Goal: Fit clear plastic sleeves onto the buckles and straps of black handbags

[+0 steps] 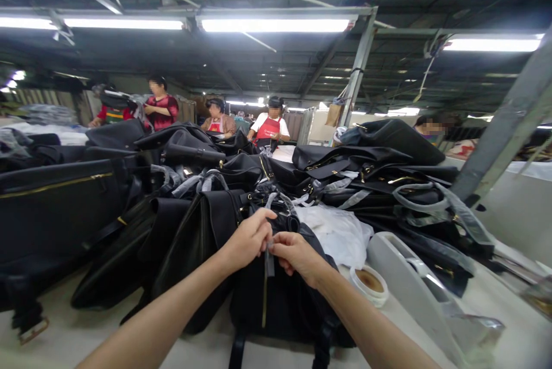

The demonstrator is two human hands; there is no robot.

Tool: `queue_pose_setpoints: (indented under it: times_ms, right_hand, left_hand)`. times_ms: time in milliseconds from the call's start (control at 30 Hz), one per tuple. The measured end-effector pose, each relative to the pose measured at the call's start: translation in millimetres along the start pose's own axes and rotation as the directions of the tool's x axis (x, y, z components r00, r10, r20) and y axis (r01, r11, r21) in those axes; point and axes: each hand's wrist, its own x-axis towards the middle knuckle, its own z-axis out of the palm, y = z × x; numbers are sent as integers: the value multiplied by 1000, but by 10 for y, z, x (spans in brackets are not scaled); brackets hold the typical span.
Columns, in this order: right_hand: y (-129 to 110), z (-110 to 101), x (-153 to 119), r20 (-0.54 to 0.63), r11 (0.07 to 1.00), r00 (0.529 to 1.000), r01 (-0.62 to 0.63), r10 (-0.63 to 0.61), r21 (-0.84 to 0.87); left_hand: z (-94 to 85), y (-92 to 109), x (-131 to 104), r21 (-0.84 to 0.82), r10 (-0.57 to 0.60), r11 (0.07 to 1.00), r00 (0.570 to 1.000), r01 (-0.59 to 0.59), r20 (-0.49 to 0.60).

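Note:
A black backpack (288, 306) with a gold front zipper (264, 300) lies on the pale table in front of me. My left hand (250, 235) and my right hand (297, 255) meet over its upper part, fingers closed. Between their fingertips hangs a narrow translucent plastic strip (270, 265), which reaches down toward the zipper. The right thumb and forefinger pinch at this strip. The left fingers are curled close against it; their exact hold is partly hidden. Just beyond the hands, the bag's handle (282, 201) shows a clear plastic wrapping.
Black bags (185, 248) crowd the left, and more bags (366, 168) are piled at back right. White plastic sheeting (334, 234), a tape roll (370, 287) and a grey dispenser-like holder (416, 294) sit to the right. Several people work beyond the piles. A metal post (504, 133) stands far right.

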Motion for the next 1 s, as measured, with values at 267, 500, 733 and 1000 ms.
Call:
queue_pose_setpoints:
  times_ms: [267, 500, 733, 1000]
  right_hand:
    - [2, -1, 2, 8, 1000, 1000, -26, 26, 18]
    - [13, 13, 3, 3, 1000, 1000, -4, 4, -3]
    - [39, 43, 26, -20, 999, 1000, -2, 2, -32]
    - [-7, 51, -26, -8, 1000, 1000, -26, 26, 6]
  left_hand:
    - [154, -90, -233, -276, -516, 826, 856, 491, -22]
    - [252, -143, -179, -434, -555, 757, 832, 489, -31]
    - [294, -198, -128, -486, -550, 756, 828, 438, -109]
    - [371, -218, -130, -460, -518, 791, 841, 404, -153]
